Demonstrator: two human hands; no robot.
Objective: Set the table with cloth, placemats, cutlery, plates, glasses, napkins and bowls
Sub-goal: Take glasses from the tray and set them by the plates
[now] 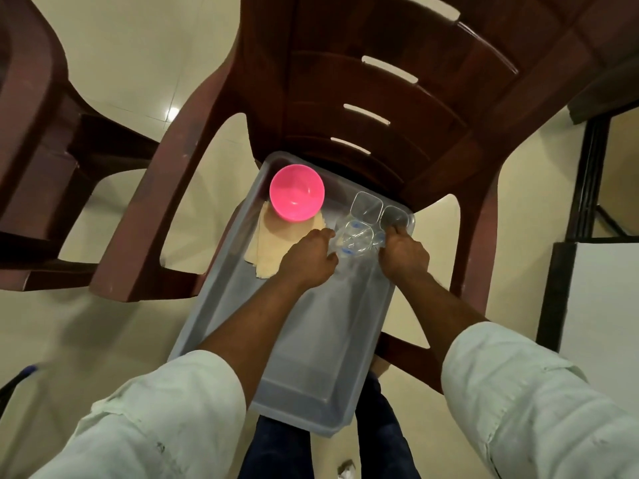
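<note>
A clear plastic bin (304,347) rests on the seat of a dark red plastic chair (380,98). In its far left corner sits a pink bowl (296,192) on a stack of beige napkins (273,243). Clear square glasses stand in the far right corner: one (366,205) apart, one (394,216) under my right hand's fingers, one (356,238) between both hands. My left hand (309,255) curls on the left side of that middle glass. My right hand (403,252) grips at the right side, fingertips on the corner glass. Exactly which glass each hand holds is unclear.
A second dark red chair (41,150) stands at the left. The floor is cream tile (121,46). A black-framed white panel (598,288) stands at the right. My legs in dark trousers are below the bin's near end.
</note>
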